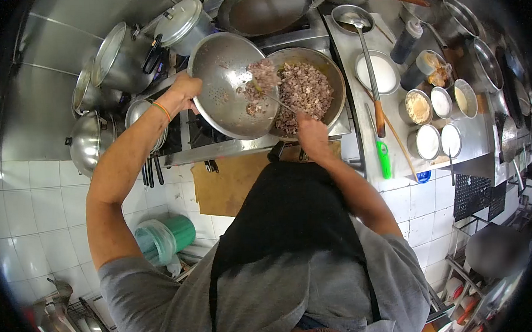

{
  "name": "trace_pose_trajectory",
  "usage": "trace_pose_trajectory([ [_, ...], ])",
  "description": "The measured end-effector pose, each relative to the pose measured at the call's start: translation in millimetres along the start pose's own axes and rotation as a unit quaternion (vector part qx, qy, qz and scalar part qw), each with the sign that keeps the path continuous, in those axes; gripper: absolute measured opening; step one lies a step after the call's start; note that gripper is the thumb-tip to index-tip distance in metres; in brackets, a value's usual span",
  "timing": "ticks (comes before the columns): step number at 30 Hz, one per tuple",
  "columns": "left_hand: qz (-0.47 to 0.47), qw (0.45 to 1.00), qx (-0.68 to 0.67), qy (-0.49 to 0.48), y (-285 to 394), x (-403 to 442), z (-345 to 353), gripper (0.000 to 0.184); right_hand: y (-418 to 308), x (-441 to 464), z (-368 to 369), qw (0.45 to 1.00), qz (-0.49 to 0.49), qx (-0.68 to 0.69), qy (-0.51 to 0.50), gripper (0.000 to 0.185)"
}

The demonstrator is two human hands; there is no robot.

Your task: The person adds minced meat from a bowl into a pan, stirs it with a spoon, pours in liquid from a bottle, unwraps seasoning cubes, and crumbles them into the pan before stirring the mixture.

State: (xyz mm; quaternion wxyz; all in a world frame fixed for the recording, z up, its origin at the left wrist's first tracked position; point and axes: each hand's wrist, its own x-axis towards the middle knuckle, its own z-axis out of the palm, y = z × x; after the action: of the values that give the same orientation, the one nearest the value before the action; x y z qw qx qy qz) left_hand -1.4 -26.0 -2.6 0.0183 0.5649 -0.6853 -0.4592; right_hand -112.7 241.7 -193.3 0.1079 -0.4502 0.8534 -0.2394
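Observation:
My left hand (187,93) grips the rim of a large metal colander (219,78), which is tilted toward a wide pan (335,81) on the stove. Chopped brownish-purple food (304,92) fills much of the pan. Some of the same food clings to the colander's right side, blurred by motion. In my right hand (312,136) is a thin metal utensil (282,104), its far end inside the colander among the food. The type of utensil is hard to tell.
A pressure cooker (180,26) and a dark pan (264,8) stand behind the colander. On the right counter are a ladle (365,52), a bowl of white liquid (378,73), small containers and a green-handled tool (383,160). A green bin (179,232) is on the floor.

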Motion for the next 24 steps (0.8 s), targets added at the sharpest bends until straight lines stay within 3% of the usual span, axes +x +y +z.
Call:
trace_pose_trajectory([
  [5,0.014,0.999,-0.011,-0.028,-14.9,9.6,-7.6,0.03,9.2,-27.9,-14.6,0.998,0.049,0.002,0.025,0.025],
  [9,0.005,0.999,-0.034,-0.043,0.3,1.7,-2.9,0.035,-13.4,0.6,5.5,0.999,-0.026,0.014,0.038,0.027],
  [11,0.029,0.999,-0.007,-0.037,3.1,-1.6,-2.3,0.017,-30.1,18.4,12.1,0.997,-0.072,-0.007,0.014,0.027],
  [15,0.047,0.997,-0.027,-0.051,7.0,-10.1,-3.0,0.026,-17.9,23.4,22.0,0.999,-0.02,-0.007,-0.025,0.025],
  [17,0.047,0.997,-0.042,-0.039,-1.1,-3.4,-8.2,0.034,9.0,2.5,20.2,0.999,0.02,0.017,0.043,0.022],
  [21,0.019,0.999,-0.007,-0.049,-15.3,21.8,-15.7,0.04,9.2,-20.0,-3.4,0.995,0.065,0.024,0.073,0.025],
  [23,0.047,0.998,-0.031,-0.024,-15.3,24.0,-12.7,0.041,-2.2,-19.7,-2.4,0.996,-0.044,0.068,0.045,0.024],
  [24,0.015,0.999,-0.016,-0.042,-1.4,10.9,-12.3,0.051,-11.7,-16.1,4.0,0.998,-0.041,0.039,0.001,0.021],
])
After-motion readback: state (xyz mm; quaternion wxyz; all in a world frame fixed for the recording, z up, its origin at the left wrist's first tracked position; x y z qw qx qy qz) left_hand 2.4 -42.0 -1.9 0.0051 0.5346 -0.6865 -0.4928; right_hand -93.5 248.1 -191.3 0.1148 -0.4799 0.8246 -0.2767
